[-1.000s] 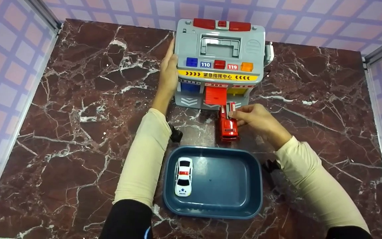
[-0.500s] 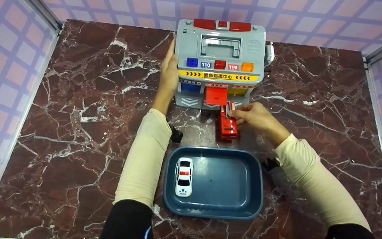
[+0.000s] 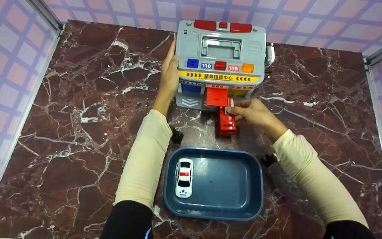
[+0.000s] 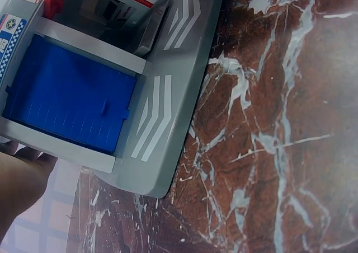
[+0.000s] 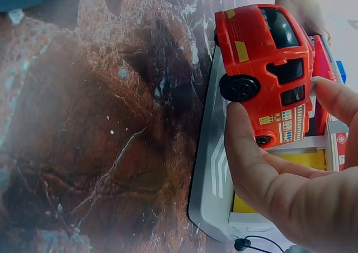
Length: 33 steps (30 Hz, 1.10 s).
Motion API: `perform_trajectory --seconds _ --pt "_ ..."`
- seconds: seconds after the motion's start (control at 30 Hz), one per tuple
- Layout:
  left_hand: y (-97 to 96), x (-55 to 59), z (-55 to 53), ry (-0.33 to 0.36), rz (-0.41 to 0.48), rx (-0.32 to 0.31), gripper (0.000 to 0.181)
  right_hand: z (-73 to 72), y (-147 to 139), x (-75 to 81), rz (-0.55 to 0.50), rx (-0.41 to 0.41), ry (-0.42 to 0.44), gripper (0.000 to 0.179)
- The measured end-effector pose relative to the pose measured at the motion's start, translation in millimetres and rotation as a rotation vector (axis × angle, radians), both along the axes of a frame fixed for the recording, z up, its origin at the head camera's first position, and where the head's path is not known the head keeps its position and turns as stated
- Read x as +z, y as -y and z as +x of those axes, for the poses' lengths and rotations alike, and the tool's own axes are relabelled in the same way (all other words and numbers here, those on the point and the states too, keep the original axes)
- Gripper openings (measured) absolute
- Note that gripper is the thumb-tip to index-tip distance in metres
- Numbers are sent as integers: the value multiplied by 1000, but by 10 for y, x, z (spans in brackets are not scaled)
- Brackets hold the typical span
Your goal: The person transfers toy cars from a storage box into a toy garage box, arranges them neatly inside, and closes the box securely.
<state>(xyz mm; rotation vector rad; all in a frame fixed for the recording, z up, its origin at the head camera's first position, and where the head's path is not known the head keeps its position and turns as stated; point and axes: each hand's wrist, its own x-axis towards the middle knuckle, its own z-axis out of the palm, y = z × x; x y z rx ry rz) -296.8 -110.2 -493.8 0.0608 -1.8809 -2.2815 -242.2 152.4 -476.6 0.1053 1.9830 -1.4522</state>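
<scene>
A grey toy emergency station (image 3: pixel 191 46) with coloured lights stands at the back of the marble-patterned surface. My left hand (image 3: pixel 170 74) lies along its left side, fingers extended. In front, my right hand (image 3: pixel 255 114) pinches a red toy fire truck (image 3: pixel 226 123) between thumb and fingers. The truck's rear end reaches the raised red door flap (image 3: pixel 216 96) of the middle bay, its cab facing me. Seen from the right wrist, the fingers (image 5: pixel 240 127) press near the truck's wheels and the thumb lies over its top. The station's blue door (image 4: pixel 72 96) is down.
A dark blue tray (image 3: pixel 221 189) sits nearer to me, with a white toy police car (image 3: pixel 183 189) at its left. On the station's right side is a white handle-like part (image 3: pixel 270 53). Patterned walls (image 3: pixel 310 20) enclose the back and sides.
My right hand has moved the fire truck slightly forward, so its rear is closer in at the red flap. The left hand stays against the station.
</scene>
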Motion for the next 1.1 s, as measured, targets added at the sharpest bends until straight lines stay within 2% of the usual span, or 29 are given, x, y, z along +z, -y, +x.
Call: perform_trajectory --seconds 0.27,0.43,0.83,1.1 --pt "-8 -9 0 4 -11 3 52 -50 41 -45 -17 -9 12 49" --pt "-9 0 7 -16 -22 1 51 -73 61 -81 -13 -11 -7 46" --pt "0 -3 2 1 -48 10 52 -108 129 -140 -30 -32 -13 43" --pt "-6 19 19 -2 -15 2 52 -120 162 -172 -52 -36 -58 37"
